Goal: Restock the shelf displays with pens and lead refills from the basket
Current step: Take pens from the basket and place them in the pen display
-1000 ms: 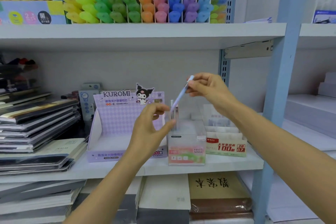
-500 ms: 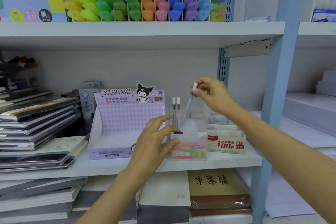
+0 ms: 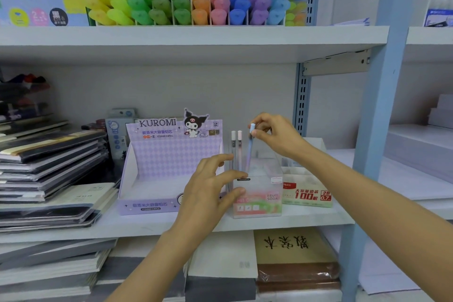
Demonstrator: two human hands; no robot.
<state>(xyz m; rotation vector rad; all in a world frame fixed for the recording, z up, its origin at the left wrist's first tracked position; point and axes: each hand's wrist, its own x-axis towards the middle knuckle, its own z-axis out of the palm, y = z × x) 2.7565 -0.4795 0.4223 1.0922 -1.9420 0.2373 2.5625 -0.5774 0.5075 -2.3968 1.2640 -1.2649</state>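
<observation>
Forearms reach in from the bottom edge toward a clear box (image 3: 257, 203) with a pink-and-green front marked FRUIT SODA, standing on the middle shelf (image 3: 147, 227). Below the clear box, under the shelf board, lie flat books, one of them a tan book (image 3: 294, 245). The left hand (image 3: 210, 193) is at the clear box's left front corner. Its thumb presses the front face and its forefinger curls over the top rim, so it holds the box, with the other fingers spread and bent. Inside the clear box, on its left side, a white-capped pen (image 3: 233, 140) and a pink-capped pen (image 3: 239, 140) stand upright side by side. Just right of them a blue pen (image 3: 249, 152) stands almost upright, its top leaning slightly right and its lower end down inside the clear box. The right hand (image 3: 277, 135), above and behind the clear box, pinches the blue pen's cap between thumb and forefinger, the remaining fingers curled. Just left of the clear box stands a purple Kuromi display (image 3: 166, 154), and just right of it sits a red-and-white refill carton (image 3: 306, 193). Farther left lies a stack of dark notebooks (image 3: 49, 154). High above the clear box, on the upper shelf, coloured highlighters (image 3: 196, 0) fill a rack.
</observation>
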